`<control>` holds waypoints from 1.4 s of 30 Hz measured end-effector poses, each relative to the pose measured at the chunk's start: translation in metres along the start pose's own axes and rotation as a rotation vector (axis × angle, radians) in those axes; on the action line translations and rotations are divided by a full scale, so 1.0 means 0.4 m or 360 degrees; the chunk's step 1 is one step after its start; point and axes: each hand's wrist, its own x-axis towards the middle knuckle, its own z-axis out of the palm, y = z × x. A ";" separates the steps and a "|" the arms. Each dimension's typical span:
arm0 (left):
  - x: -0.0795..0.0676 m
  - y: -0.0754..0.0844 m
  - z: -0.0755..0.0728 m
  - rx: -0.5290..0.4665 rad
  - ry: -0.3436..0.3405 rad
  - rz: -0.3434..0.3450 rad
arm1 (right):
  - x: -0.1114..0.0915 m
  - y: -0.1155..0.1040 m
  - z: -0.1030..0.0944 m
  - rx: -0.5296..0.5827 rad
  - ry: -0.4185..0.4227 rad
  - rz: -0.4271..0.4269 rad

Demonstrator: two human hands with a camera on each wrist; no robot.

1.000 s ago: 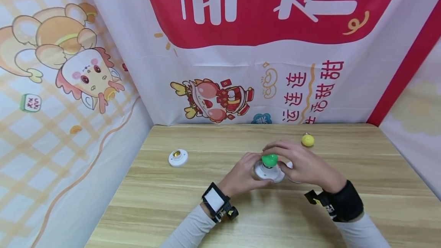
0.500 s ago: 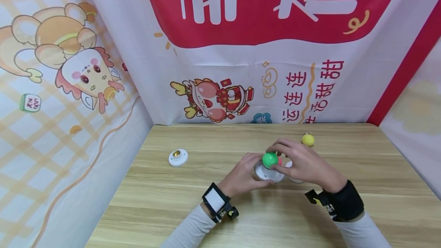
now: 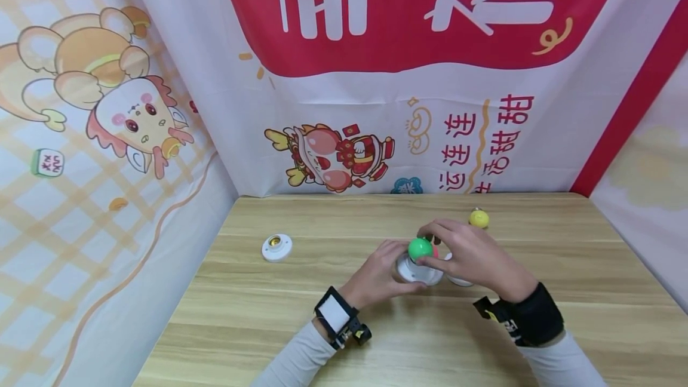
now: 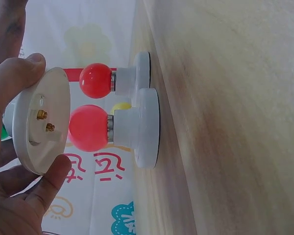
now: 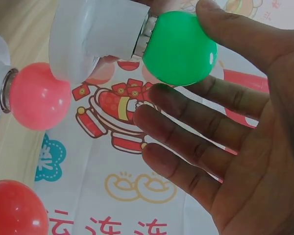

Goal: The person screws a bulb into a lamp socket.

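My left hand [image 3: 378, 276] grips a white lamp socket [image 3: 411, 274] by the rim of its round base, held up off the table. Two brass screws show on the base's underside [image 4: 48, 115] in the left wrist view. A green light bulb [image 5: 179, 51] sits in this socket, with a strip of its metal cap visible at the collar. My right hand [image 3: 475, 255] pinches the bulb between thumb and forefinger, while the other fingers [image 5: 186, 137] spread loosely beside it. Beyond the held socket, a pinkish-red bulb [image 4: 89, 128] and a red bulb [image 4: 95, 81] stand upright in white sockets.
On the wooden table [image 3: 258, 327], an empty white socket [image 3: 276, 247] lies to the left. A loose yellow bulb [image 3: 479, 218] lies near the back edge, behind my right hand. Printed cloth [image 3: 322, 94] hangs along the back and sides.
My right fingers have shifted on the green bulb, from covering its top to pinching its side, so more of it shows. My left hand keeps its hold on the socket.
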 end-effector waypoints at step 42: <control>-0.002 -0.003 -0.010 -0.0023 -0.0017 -0.0052 | 0.002 -0.005 -0.007 0.0156 -0.0073 -0.0180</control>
